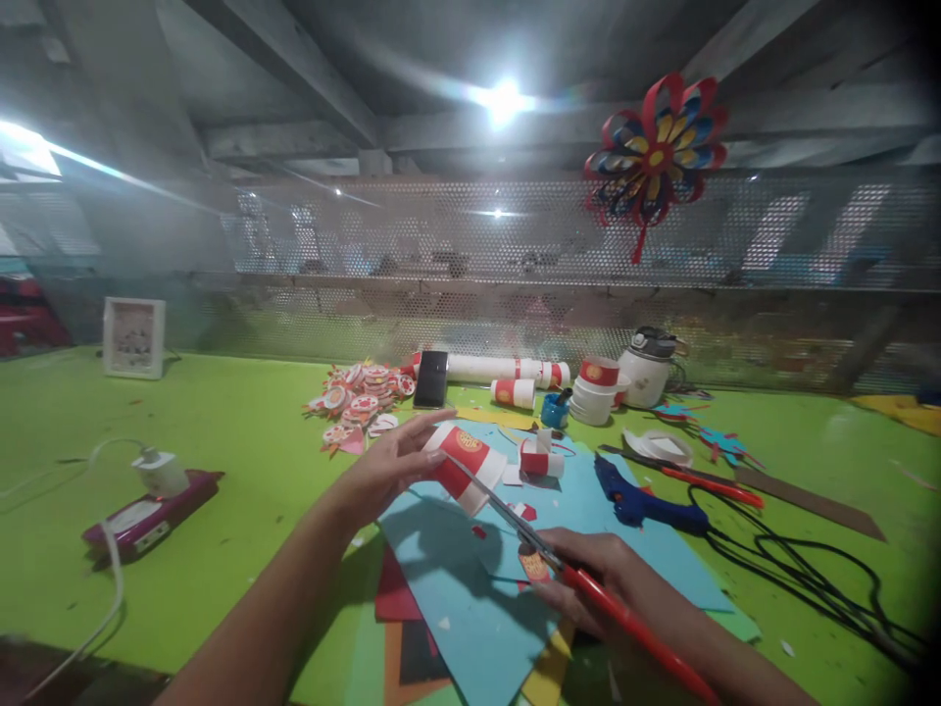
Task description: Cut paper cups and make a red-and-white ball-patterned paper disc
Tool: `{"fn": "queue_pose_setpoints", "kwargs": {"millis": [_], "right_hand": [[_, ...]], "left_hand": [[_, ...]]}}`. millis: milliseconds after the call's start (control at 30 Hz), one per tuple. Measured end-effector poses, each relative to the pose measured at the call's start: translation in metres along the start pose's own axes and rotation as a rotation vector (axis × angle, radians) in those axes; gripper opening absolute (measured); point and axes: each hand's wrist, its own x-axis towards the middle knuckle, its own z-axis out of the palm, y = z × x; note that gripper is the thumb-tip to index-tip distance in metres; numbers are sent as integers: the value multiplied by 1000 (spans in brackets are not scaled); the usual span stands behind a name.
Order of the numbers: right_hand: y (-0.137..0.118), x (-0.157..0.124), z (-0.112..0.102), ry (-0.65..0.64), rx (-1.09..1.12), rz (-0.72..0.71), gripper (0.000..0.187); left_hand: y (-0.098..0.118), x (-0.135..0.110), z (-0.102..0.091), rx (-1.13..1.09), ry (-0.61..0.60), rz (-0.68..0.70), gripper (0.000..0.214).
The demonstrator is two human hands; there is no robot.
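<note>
Gripping the red-and-white cup [470, 453], the left hand [401, 463] tilts it above the blue paper [485, 618]. Fingers wrapped around the scissors [604, 596], the right hand [588, 564] points their blades at the cup; a glue gun [651, 507] lies to the right.

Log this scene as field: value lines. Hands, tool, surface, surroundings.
left hand: fingers around a tilted red-and-white paper cup
right hand: holding red-handled metal scissors
blades: across cup's side in view; whether cutting in, unclear
beneath: light-blue paper sheet on green tabletop
picture right: blue glue gun
picture left: purple power strip
behind: black rectangular phone
</note>
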Motion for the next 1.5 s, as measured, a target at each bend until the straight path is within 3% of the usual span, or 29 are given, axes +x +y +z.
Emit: {"fn": "queue_pose_setpoints", "kwargs": {"millis": [100,333,500,633,867,1067,1233,1500], "right_hand": [[3,-2,-13,-30,32,-15,27],[2,-6,-29,10,37,18,30],[10,0,-21,199,-153,4,41],[26,2,-9,307,-361,85,42],[33,-1,-14,358,-674,81,41],[31,-3,-21,342,-753,46,47],[30,-2,-26,414,-890,-18,55],[30,-1,-30,419,-938,-58,56]], "left_hand": [[4,0,-9,85,11,4,44],[3,5,-17,163,184,181,44],[-10,12,-16,383,288,273,45],[-19,15,-14,556,356,300,42],[-20,11,-6,543,294,281,41],[-21,11,-2,528,233,238,38],[-24,11,-2,577,196,223,31],[-27,10,-5,682,253,227,28]]}}
